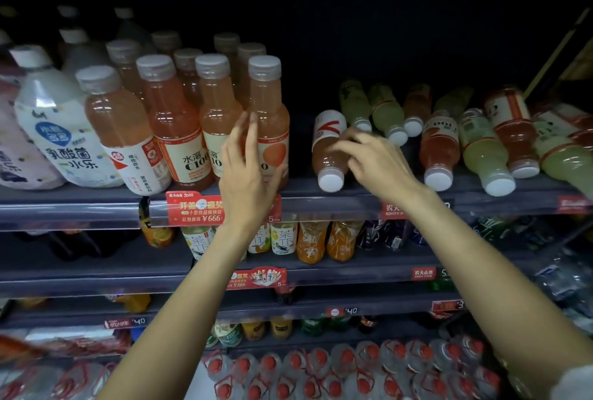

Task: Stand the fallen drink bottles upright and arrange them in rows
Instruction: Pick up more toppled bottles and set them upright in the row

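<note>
left hand: fingers straight, touching upright orange plastic bottle | right hand: fingers curled over fallen orange white-capped bottle | dark shelf

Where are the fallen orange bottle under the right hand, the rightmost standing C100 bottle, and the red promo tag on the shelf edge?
fallen orange bottle [328, 155]: head view, lower body above the white cap.
rightmost standing C100 bottle [268, 101]: head view, clear shoulder.
red promo tag [195, 208]: head view, printed face.
</note>
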{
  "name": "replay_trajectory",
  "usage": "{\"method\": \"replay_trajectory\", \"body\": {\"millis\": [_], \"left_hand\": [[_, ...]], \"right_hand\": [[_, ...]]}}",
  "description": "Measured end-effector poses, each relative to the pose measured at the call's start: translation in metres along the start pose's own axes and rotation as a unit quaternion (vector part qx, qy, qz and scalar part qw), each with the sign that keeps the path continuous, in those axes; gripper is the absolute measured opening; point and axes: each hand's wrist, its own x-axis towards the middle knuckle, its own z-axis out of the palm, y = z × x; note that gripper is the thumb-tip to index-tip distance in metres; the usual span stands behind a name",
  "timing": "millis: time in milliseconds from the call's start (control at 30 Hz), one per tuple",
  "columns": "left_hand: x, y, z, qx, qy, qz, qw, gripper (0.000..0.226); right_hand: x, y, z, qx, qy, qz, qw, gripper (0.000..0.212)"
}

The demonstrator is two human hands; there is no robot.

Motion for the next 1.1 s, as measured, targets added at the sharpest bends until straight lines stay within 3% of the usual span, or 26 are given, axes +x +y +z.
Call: {"method": "replay_trajectory", "body": {"millis": [133, 200, 267, 433, 567, 667, 800, 933, 1100], "left_hand": [[0.0, 0.002, 0.001, -0.007, 0.005, -0.001, 1.0, 0.08], [0.0, 0.002, 0.001, -0.009, 0.005, -0.003, 1.0, 0.079], [0.0, 0.002, 0.0, -0.01, 0.004, -0.002, 1.0, 0.08], [0.0, 0.003, 0.001, -0.019, 0.004, -0.002, 1.0, 0.08], [0.001, 0.003, 0.0, -0.017, -0.001, 0.001, 1.0, 0.083], [0.001, 0.002, 0.0, -0.015, -0.004, -0.005, 1.0, 0.083], [0.0, 0.001, 0.002, -0.012, -0.004, -0.009, 1.0, 0.082], [-0.001, 0.002, 0.002, -0.005, -0.003, -0.008, 1.0, 0.081], [-0.002, 0.002, 0.003, 0.001, -0.001, -0.006, 1.0, 0.08]], "right_hand": [[0.02, 0.025, 0.006, -0.093, -0.101, -0.119, 0.983, 0.076], [0.03, 0.031, 0.013, -0.087, -0.133, -0.186, 0.97, 0.071], [0.033, 0.035, 0.019, -0.056, -0.132, -0.195, 0.97, 0.065], [0.027, 0.031, 0.025, 0.157, -0.029, -0.024, 0.987, 0.072], [0.046, 0.013, 0.017, 0.295, -0.004, 0.104, 0.95, 0.086], [0.061, -0.002, 0.015, 0.383, 0.006, 0.17, 0.908, 0.076], [0.074, -0.018, 0.027, 0.384, 0.01, 0.207, 0.9, 0.071], [0.082, -0.024, 0.04, 0.376, 0.066, 0.222, 0.897, 0.072], [0.081, -0.026, 0.052, 0.443, 0.066, 0.255, 0.857, 0.068]]}}
